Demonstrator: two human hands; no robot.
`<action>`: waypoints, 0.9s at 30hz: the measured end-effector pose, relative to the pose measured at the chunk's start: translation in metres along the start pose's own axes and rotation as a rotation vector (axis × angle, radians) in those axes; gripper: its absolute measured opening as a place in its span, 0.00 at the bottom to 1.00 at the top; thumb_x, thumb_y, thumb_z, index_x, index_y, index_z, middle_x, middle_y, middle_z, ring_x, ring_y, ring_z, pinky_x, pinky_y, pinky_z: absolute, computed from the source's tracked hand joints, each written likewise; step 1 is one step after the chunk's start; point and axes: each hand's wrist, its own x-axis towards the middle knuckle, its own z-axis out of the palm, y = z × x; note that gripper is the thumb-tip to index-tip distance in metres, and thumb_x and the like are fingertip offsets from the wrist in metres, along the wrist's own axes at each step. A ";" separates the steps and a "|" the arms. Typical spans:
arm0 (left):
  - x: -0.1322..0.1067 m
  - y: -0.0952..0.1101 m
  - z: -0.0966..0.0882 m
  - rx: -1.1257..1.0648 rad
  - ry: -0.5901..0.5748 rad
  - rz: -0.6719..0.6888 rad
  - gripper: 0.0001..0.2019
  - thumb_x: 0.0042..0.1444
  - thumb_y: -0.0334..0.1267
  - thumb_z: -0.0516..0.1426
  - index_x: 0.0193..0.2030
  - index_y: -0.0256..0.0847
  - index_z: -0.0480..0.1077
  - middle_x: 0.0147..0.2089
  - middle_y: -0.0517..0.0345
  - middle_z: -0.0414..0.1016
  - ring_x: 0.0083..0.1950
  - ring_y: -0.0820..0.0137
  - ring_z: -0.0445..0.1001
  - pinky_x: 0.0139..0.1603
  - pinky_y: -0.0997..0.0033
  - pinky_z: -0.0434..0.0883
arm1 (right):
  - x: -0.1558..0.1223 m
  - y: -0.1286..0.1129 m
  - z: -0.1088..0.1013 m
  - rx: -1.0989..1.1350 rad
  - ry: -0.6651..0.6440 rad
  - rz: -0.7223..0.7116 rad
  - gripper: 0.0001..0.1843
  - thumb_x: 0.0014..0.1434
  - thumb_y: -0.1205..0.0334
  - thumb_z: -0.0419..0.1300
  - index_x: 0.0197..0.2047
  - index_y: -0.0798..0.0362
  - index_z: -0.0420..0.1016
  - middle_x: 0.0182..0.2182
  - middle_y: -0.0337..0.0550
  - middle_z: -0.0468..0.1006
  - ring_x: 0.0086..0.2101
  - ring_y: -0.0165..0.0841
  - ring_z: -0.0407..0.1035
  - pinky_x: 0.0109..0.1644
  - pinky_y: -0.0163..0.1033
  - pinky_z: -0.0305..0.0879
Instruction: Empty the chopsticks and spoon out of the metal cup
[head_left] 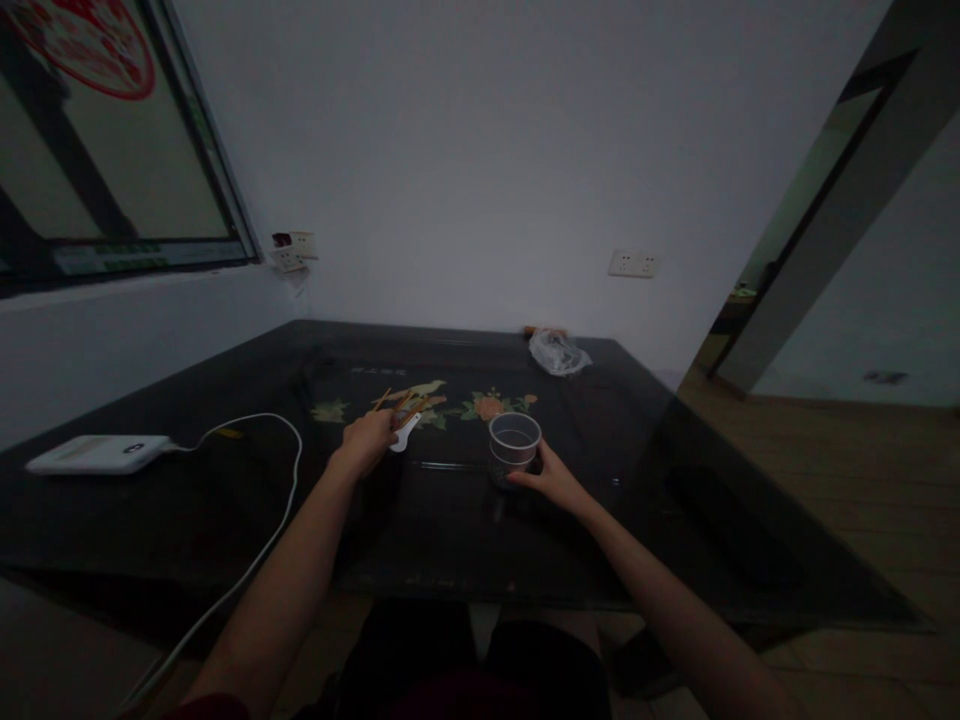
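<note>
**Left hand gripping sticks and spoon, right hand on metal cup**

At centre frame our left hand (369,440) is closed around a bundle of wooden chopsticks (401,402) together with a white spoon (406,433); the stick tips fan out up and to the right, and the spoon's bowl pokes out just below the knuckles. Just to the right, our right hand (553,478) wraps its fingers around the lower wall of a round metal cup (514,440), which stands upright on the dark glass table (675,480), mouth open and facing up. The two hands are near each other but apart.

Left of frame: a white power bank (97,453) with its white cable (289,470) looping toward the table's near edge. Upper centre-right: a crumpled plastic bag (559,352) by the wall.

Risks, as we judge them: the bundle is loosely fanned, so a stick could slide out of the fist. The cup is held low on slick glass, so a knock at the rim might tip it. The left forearm lies close to the cable and could snag it
</note>
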 end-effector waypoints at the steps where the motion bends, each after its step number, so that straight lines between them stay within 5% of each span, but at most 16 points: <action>1: 0.000 0.000 -0.001 0.001 -0.005 0.000 0.15 0.48 0.38 0.56 0.44 0.46 0.71 0.49 0.49 0.75 0.48 0.58 0.74 0.42 0.67 0.69 | 0.000 0.000 0.000 0.005 -0.003 0.001 0.45 0.42 0.58 0.71 0.60 0.52 0.57 0.56 0.52 0.67 0.56 0.42 0.63 0.61 0.47 0.58; 5: -0.001 0.002 -0.001 -0.006 0.023 0.004 0.15 0.51 0.42 0.55 0.46 0.45 0.70 0.48 0.47 0.75 0.47 0.56 0.74 0.41 0.65 0.69 | 0.001 0.003 0.000 0.016 -0.010 -0.005 0.45 0.41 0.58 0.71 0.61 0.52 0.57 0.57 0.52 0.67 0.56 0.42 0.62 0.62 0.48 0.56; 8: 0.000 0.005 0.002 -0.059 0.170 0.051 0.16 0.55 0.48 0.52 0.46 0.45 0.70 0.45 0.48 0.76 0.46 0.56 0.75 0.41 0.65 0.69 | 0.002 0.006 0.000 -0.014 0.004 -0.011 0.46 0.41 0.58 0.71 0.61 0.51 0.56 0.57 0.51 0.66 0.57 0.42 0.61 0.63 0.49 0.55; 13: 0.001 0.030 0.016 -0.309 0.379 0.400 0.11 0.57 0.39 0.51 0.44 0.41 0.71 0.39 0.52 0.76 0.41 0.65 0.74 0.44 0.67 0.68 | 0.002 0.007 -0.001 -0.045 0.008 -0.017 0.46 0.42 0.57 0.71 0.61 0.51 0.56 0.58 0.51 0.65 0.58 0.43 0.60 0.63 0.49 0.54; 19: -0.018 0.076 0.046 -0.745 0.154 0.790 0.18 0.56 0.42 0.56 0.52 0.40 0.67 0.49 0.49 0.72 0.49 0.65 0.71 0.51 0.62 0.68 | 0.001 0.004 0.000 -0.026 -0.003 -0.038 0.46 0.41 0.57 0.71 0.61 0.51 0.56 0.58 0.51 0.65 0.58 0.42 0.61 0.63 0.48 0.55; 23: -0.029 0.091 0.065 -0.884 -0.019 0.825 0.28 0.51 0.45 0.61 0.57 0.39 0.63 0.57 0.45 0.67 0.57 0.60 0.67 0.56 0.58 0.66 | 0.000 0.003 0.001 -0.026 -0.023 -0.045 0.48 0.41 0.57 0.72 0.62 0.52 0.55 0.59 0.52 0.64 0.58 0.43 0.60 0.63 0.48 0.54; 27: -0.036 0.100 0.077 -0.973 -0.073 0.790 0.33 0.46 0.44 0.65 0.58 0.37 0.62 0.58 0.41 0.67 0.58 0.57 0.67 0.58 0.54 0.64 | -0.001 0.003 0.001 -0.017 -0.067 -0.067 0.49 0.40 0.58 0.72 0.62 0.52 0.53 0.59 0.53 0.63 0.59 0.43 0.59 0.63 0.48 0.54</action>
